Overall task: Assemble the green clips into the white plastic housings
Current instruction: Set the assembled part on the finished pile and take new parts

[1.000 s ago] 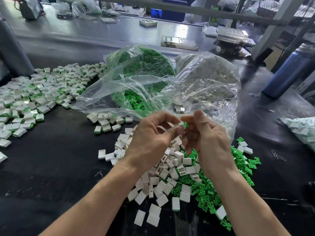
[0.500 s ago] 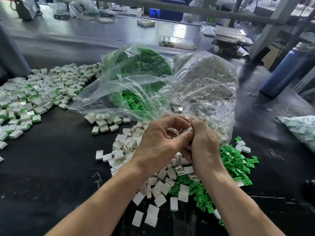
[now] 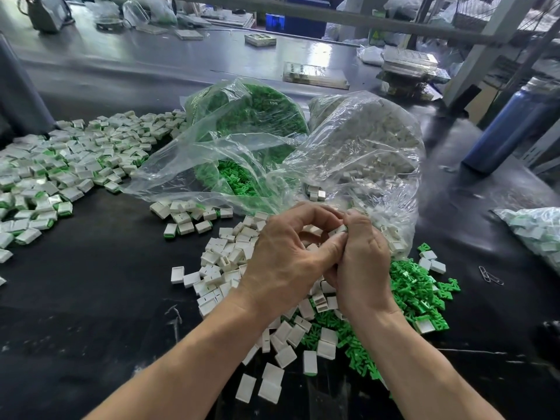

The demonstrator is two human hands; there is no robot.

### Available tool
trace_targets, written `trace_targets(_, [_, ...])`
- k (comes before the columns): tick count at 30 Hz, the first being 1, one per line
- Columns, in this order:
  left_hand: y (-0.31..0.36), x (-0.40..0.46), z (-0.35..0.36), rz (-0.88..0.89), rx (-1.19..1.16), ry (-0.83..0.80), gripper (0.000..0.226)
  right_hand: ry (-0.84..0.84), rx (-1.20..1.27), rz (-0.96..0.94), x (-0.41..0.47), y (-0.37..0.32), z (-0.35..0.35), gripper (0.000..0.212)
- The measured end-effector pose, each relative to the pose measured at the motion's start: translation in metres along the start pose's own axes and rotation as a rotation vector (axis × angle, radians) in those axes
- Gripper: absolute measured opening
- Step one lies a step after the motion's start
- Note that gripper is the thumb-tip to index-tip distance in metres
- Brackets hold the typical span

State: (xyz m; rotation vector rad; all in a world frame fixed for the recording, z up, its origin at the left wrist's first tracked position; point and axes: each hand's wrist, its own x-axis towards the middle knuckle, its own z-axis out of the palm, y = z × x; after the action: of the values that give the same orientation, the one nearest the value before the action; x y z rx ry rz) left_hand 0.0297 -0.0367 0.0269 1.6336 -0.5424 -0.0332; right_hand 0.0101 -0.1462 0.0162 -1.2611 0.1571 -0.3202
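Observation:
My left hand [image 3: 288, 256] and my right hand [image 3: 362, 268] meet above the black table, both pinching one small white housing [image 3: 338, 230] between thumbs and fingertips. No green clip shows in the held piece. Under my hands lies a loose heap of white housings [image 3: 224, 265]. A pile of green clips [image 3: 415, 286] spreads to the right of it. Behind stand a clear bag of green clips [image 3: 257, 116] and a clear bag of white housings [image 3: 369, 147].
Several assembled white-and-green pieces [image 3: 60, 177] cover the table at the left. A blue bottle [image 3: 512, 128] stands at the right, with another filled bag [image 3: 536, 228] and paper clips [image 3: 491, 275] near it. Trays and boxes sit at the back.
My hands have closed together and dropped slightly toward the pile. The green clip seen at my fingertips a second ago is out of sight now.

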Motion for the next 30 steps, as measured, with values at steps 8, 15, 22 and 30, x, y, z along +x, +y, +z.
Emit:
trace_targets(8, [-0.002,-0.001,0.001,0.007,0.013,0.006,0.005,0.015,-0.012,-0.005,0.001,0.001,-0.001,0.056])
trace_targets(15, [-0.003,-0.003,-0.001,-0.007,0.023,0.006,0.006,-0.019,0.011,0.015,-0.001,-0.001,0.002,0.062])
trace_targets(22, [-0.004,-0.003,-0.001,0.002,0.021,0.019,0.006,-0.024,-0.031,-0.001,-0.003,-0.003,0.003,0.059])
trace_targets(30, [-0.006,0.000,-0.009,-0.061,-0.056,0.031,0.008,-0.033,-0.266,-0.006,0.001,-0.008,-0.011,0.063])
